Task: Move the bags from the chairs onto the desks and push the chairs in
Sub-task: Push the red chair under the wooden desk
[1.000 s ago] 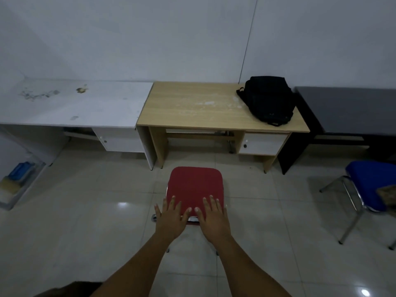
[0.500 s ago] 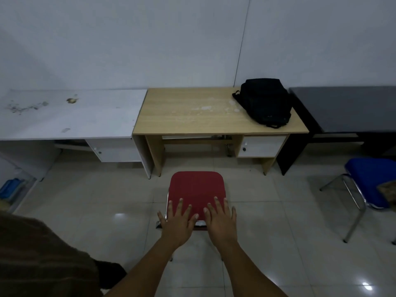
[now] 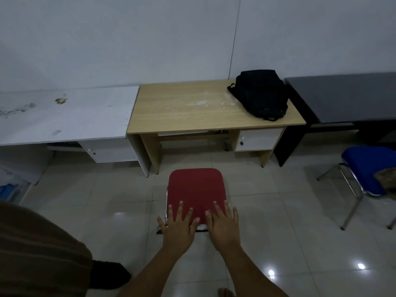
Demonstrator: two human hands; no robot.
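A red-seated chair (image 3: 196, 187) with a chrome frame stands on the tiled floor in front of the wooden desk (image 3: 182, 112), a short gap from it. My left hand (image 3: 177, 225) and my right hand (image 3: 222, 222) lie flat, fingers spread, on the near edge of the red seat. A black backpack (image 3: 262, 93) rests on the right end of the wooden desk. A blue-seated chair (image 3: 368, 168) stands at the right, with a brownish bag (image 3: 387, 179) partly cut off at the frame edge on it.
A stained white desk (image 3: 64, 116) adjoins the wooden desk on the left, a dark grey desk (image 3: 347, 97) on the right. All stand against a white wall. A clear box (image 3: 10, 187) with blue contents sits on the floor far left. My clothing fills the lower left.
The red chair and both hands have moved forward toward the wooden desk, and I have stepped closer to it. The hands kept their flat hold on the seat.
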